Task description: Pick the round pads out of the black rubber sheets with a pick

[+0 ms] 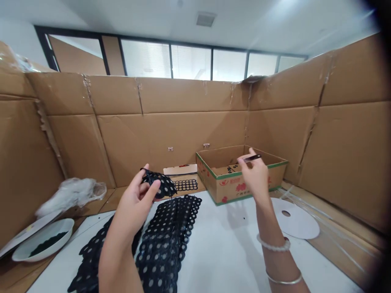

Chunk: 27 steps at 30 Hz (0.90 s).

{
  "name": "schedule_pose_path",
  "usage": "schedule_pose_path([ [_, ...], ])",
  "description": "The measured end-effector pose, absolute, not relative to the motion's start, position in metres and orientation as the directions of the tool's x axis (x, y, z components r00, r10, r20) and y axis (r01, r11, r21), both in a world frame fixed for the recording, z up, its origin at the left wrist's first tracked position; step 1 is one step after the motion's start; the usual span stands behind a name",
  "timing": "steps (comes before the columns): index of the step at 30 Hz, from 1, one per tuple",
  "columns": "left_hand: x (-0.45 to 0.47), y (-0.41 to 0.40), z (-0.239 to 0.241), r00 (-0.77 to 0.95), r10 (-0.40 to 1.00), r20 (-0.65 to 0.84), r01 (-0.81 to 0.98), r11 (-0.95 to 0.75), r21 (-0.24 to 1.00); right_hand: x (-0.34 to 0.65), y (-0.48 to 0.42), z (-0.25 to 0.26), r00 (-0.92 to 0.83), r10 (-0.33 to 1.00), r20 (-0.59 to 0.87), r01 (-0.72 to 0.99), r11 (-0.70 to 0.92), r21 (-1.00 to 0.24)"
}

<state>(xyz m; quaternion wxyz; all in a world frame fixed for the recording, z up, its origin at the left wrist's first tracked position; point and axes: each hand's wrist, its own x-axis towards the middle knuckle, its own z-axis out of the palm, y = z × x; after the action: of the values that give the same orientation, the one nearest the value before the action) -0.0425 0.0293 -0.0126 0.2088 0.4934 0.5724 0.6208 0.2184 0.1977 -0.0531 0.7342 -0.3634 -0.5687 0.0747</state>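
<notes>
My left hand is raised over the table, fingers pinched on a black perforated sheet that bends between thumb and fingers. Below it lies a pile of black perforated sheets spread along the white table. My right hand reaches over the edge of an open cardboard box and pinches a small thin black strip between finger and thumb. A bead bracelet and a metal bangle sit on that wrist.
A white bowl with dark bits stands at the left, crumpled clear plastic behind it. A white disc with a centre hole lies at the right. Another black perforated sheet lies at the back. Tall cardboard walls surround the table.
</notes>
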Motion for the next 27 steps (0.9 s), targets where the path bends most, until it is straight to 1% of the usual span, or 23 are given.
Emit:
schedule_pose_path([
  [4, -0.042, 0.035, -0.021, -0.404, 0.826, 0.393, 0.388, -0.234, 0.891, 0.203, 0.198, -0.051, 0.352, 0.545, 0.761, 0.306, 0.701, -0.644],
  [6, -0.042, 0.039, -0.024, -0.388, 0.827, 0.406, 0.409, -0.24, 0.88, 0.2, 0.191, -0.049, 0.311, 0.568, 0.762, 0.272, 0.715, -0.644],
  [9, -0.035, 0.042, -0.025, -0.359, 0.843, 0.4, 0.409, -0.243, 0.88, 0.191, 0.175, -0.045, 0.141, 0.624, 0.768, 0.165, 0.75, -0.64],
  [12, -0.02, 0.041, -0.021, -0.236, 0.899, 0.368, 0.329, -0.283, 0.901, 0.178, 0.153, -0.037, -0.032, 0.629, 0.777, 0.052, 0.777, -0.627],
  [14, -0.008, 0.038, -0.016, -0.13, 0.925, 0.357, 0.212, -0.326, 0.921, 0.171, 0.134, -0.03, -0.091, 0.59, 0.802, -0.037, 0.803, -0.595],
  [15, -0.002, 0.037, -0.014, -0.087, 0.931, 0.355, 0.154, -0.34, 0.928, 0.169, 0.124, -0.027, -0.104, 0.551, 0.828, -0.091, 0.823, -0.56],
  [17, 0.007, 0.034, -0.01, -0.025, 0.936, 0.35, 0.061, -0.348, 0.935, 0.166, 0.105, -0.022, -0.111, 0.432, 0.895, -0.198, 0.873, -0.446],
  [19, 0.012, 0.031, -0.007, 0.014, 0.94, 0.342, -0.007, -0.342, 0.94, 0.164, 0.091, -0.021, -0.103, 0.311, 0.945, -0.258, 0.909, -0.327],
  [20, 0.014, 0.03, -0.006, 0.02, 0.939, 0.342, -0.032, -0.342, 0.939, 0.163, 0.086, -0.022, -0.092, 0.272, 0.958, -0.268, 0.92, -0.287],
  [22, 0.013, 0.027, -0.004, 0.005, 0.937, 0.35, -0.051, -0.35, 0.935, 0.163, 0.083, -0.023, -0.049, 0.242, 0.969, -0.261, 0.933, -0.246],
  [24, 0.011, 0.023, -0.003, -0.025, 0.936, 0.351, -0.028, -0.352, 0.936, 0.163, 0.083, -0.026, -0.007, 0.235, 0.972, -0.238, 0.944, -0.23],
  [27, 0.008, 0.019, -0.002, -0.043, 0.945, 0.324, 0.016, -0.324, 0.946, 0.163, 0.084, -0.027, -0.024, 0.201, 0.979, -0.217, 0.955, -0.202],
])
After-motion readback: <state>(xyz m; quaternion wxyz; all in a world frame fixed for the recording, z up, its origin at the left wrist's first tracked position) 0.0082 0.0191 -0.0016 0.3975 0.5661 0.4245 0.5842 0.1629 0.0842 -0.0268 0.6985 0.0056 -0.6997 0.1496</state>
